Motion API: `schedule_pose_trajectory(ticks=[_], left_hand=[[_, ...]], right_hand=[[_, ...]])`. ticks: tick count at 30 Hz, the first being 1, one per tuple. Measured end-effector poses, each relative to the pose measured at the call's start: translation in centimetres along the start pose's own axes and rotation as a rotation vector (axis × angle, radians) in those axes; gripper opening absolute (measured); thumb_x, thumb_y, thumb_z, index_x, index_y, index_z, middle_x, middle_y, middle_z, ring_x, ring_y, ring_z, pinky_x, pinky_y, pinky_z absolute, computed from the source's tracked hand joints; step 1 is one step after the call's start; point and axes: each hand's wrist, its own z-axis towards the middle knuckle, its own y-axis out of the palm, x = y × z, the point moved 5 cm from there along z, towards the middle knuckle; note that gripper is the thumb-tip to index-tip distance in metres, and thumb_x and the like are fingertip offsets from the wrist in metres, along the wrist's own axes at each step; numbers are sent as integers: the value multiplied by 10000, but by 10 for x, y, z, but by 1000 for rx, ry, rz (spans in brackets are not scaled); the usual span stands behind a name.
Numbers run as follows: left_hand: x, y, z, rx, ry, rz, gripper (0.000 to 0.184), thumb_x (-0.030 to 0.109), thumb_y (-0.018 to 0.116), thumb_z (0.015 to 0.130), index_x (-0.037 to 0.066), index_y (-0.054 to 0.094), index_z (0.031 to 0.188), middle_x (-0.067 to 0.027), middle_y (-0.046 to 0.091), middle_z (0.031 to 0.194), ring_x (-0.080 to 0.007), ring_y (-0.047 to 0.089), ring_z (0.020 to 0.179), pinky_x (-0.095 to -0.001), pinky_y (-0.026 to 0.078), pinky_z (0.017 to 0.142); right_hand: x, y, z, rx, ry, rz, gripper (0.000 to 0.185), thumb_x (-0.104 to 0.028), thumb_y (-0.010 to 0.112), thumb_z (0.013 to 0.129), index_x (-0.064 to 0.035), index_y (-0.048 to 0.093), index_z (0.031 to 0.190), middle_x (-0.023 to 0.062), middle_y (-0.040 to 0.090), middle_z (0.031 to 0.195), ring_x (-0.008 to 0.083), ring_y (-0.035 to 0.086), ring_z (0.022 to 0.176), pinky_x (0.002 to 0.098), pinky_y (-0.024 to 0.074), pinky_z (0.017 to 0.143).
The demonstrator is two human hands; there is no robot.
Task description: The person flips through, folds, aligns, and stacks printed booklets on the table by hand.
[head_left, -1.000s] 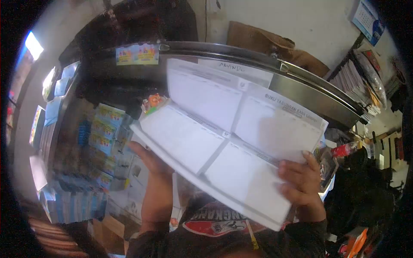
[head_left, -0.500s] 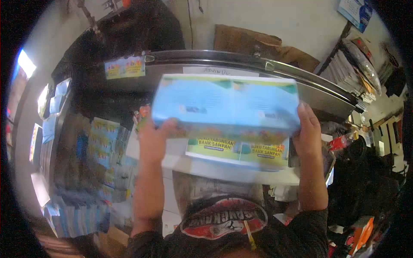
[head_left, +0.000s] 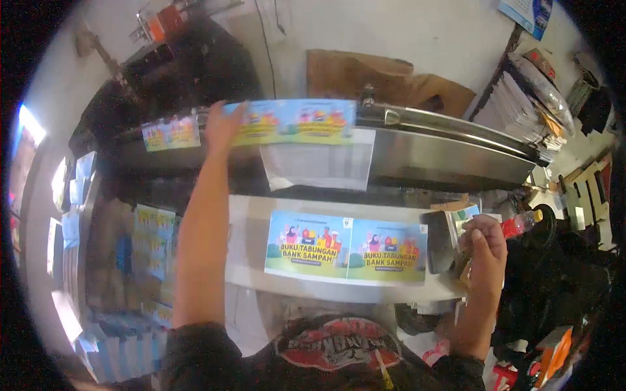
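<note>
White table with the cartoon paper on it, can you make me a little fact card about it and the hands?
Left hand: gripping a blue-and-yellow printed paper
Right hand: fingers curled, near table's right end
Table: white
On table: blue-and-green cartoon sheet, "BUKU TABUNGAN BANK SAMPAH" twice
Right side: red-and-clear plastic bottle, yellow cap

The sheet [head_left: 346, 249] before me is paper, smooth, its colours printed with a slight sheen. The surface [head_left: 248, 260] under it looks smooth, pale and matt. Beyond, the rail [head_left: 456, 128] is glossy metal. My shirt [head_left: 261, 362] is matt, dark cloth; the bottle [head_left: 513, 227] is clear, shiny plastic with a red label.
</note>
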Motion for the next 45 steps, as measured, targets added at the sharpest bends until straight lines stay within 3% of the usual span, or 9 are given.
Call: schedule_pose_trajectory(ticks=[5,8,13,31,34,36,40,43,45], left_hand=[[26,14,-28,-120,-11,50,911,529,678,791,-20,332,1430,-297,474,1348,-402,490,1239,-424,400,1032],[20,-13,-45,66,113,28,778,490,687,806,-10,449,1352,-266,537,1272,-398,535,1164,-430,405,1011],[-8,-62,-128,-60,129,-87,567,372,676,854,-9,549,1254,-220,569,1237,-334,541,1160,-401,410,994],[-41,-40,-279,-113,166,-153,270,152,657,825,9,599,1047,-166,603,1065,-351,556,1012,-416,421,921],[-43,-42,-280,-135,123,-183,265,98,650,802,12,600,1048,-165,604,1060,-343,563,1004,-402,439,899],[-49,-39,-281,-123,80,-209,269,50,637,787,11,601,1051,-167,603,1052,-332,568,1000,-393,455,876],[-50,-40,-281,-92,71,-235,257,27,626,788,16,609,1044,-161,604,1040,-319,580,973,-378,467,856],[-46,-43,-281,-128,-3,-251,235,48,631,810,-1,614,1040,-170,613,1052,-324,595,973,-374,476,866],[-46,-43,-281,-148,-53,-267,226,73,640,831,-17,617,1038,-182,620,1065,-332,606,984,-372,482,884]], right_hand=[[-23,92,-17,-450,-315,-923,429,-113,728,803,-8,560,1183,152,628,1108,298,631,995,349,502,879],[7,151,-40,-764,-629,-1240,596,-410,686,802,-32,536,1238,144,500,1329,320,492,1207,486,452,946],[38,153,-58,-867,-656,-1439,663,-434,699,765,-25,518,1255,112,497,1319,297,477,1212,489,464,916],[24,166,-8,-1088,-435,-1184,503,-278,670,784,-50,552,1216,161,652,1049,346,636,884,427,525,794],[-10,159,18,-1076,-634,-1031,394,-170,599,809,-53,593,1186,188,667,1027,349,653,855,422,532,784],[-61,141,56,-727,-583,-1209,385,-72,549,793,-60,623,1170,189,665,1037,347,659,867,412,537,771],[-123,94,125,179,-1229,-1217,379,9,500,848,-91,635,1189,128,661,1144,307,650,1005,393,512,880],[-82,50,181,224,-1342,-1400,407,37,481,859,-121,629,1203,115,638,1203,293,603,1119,398,464,973],[-18,10,211,-57,-973,-1573,473,43,473,824,-117,600,1251,116,573,1303,290,496,1264,402,372,1066]])
